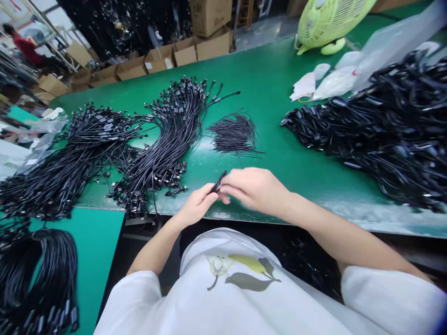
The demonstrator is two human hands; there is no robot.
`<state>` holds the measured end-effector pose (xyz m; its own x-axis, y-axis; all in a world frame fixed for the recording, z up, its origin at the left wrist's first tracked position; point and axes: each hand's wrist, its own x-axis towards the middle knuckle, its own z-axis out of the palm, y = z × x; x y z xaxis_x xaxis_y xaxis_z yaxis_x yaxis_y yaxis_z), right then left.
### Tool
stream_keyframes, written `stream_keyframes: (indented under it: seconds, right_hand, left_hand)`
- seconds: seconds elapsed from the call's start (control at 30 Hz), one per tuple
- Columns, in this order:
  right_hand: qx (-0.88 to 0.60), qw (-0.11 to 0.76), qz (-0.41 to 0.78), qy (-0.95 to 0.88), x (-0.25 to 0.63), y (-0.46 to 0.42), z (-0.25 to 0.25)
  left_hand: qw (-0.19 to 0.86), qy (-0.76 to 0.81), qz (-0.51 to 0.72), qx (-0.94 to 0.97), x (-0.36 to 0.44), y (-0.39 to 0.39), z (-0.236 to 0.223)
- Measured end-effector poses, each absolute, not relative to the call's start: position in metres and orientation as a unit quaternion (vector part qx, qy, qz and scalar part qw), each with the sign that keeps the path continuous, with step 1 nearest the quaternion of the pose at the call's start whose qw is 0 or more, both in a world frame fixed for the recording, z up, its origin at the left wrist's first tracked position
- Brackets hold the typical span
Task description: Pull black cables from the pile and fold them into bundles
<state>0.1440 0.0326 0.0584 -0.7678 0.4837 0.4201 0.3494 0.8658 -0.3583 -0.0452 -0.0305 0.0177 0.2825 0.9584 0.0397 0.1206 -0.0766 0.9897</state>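
Just above the front edge of the green table, my left hand is closed on a small folded black cable, which points up and to the right. My right hand meets it from the right with bent, pinched fingers. What those fingers hold is too small and blurred to make out. A pile of thin black twist ties lies just beyond both hands. To its left spreads a heap of straight black cables with metal plugs at the ends.
Another cable heap lies farther left, above a hanging cable bundle. Bundled black cables cover the right side. A green fan and plastic bags stand behind them. Cardboard boxes line the far edge.
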Motion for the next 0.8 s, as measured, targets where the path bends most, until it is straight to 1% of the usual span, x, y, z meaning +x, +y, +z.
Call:
stream_keyframes:
  seconds: [0.07, 0.13, 0.2, 0.3, 0.4, 0.5, 0.57, 0.7, 0.8]
  right_hand:
    - [-0.285, 0.343, 0.215, -0.869, 0.140, 0.045, 0.051]
    - [-0.326, 0.419, 0.290, -0.796, 0.133, 0.052, 0.038]
    - [-0.344, 0.433, 0.396, -0.733, 0.123, 0.051, 0.025]
    - [-0.379, 0.422, 0.558, -0.606, 0.111, 0.044, 0.012]
    - [-0.381, 0.461, 0.615, -0.515, 0.105, 0.038, 0.011]
    - [-0.349, 0.485, 0.650, -0.470, 0.104, 0.034, 0.014]
    - [-0.333, 0.486, 0.683, -0.431, 0.103, 0.030, 0.016]
    - [-0.298, 0.429, 0.737, -0.429, 0.099, 0.018, 0.014]
    - [-0.274, 0.461, 0.726, -0.430, 0.095, 0.015, 0.010]
  left_hand:
    - [0.576, 0.412, 0.425, 0.564, -0.047, -0.030, 0.018]
    - [0.622, 0.374, 0.489, 0.485, -0.048, -0.026, 0.019]
    - [0.641, 0.343, 0.555, 0.404, -0.045, -0.022, 0.018]
    - [0.684, 0.332, 0.560, 0.330, -0.031, -0.020, 0.010]
    - [0.711, 0.336, 0.551, 0.279, -0.013, -0.022, -0.001]
    - [0.676, 0.360, 0.570, 0.299, -0.006, -0.022, -0.007]
    - [0.666, 0.381, 0.531, 0.360, -0.009, -0.020, -0.008]
    - [0.632, 0.430, 0.384, 0.518, -0.022, -0.018, -0.011]
    - [0.595, 0.461, 0.272, 0.600, -0.028, -0.023, -0.014]
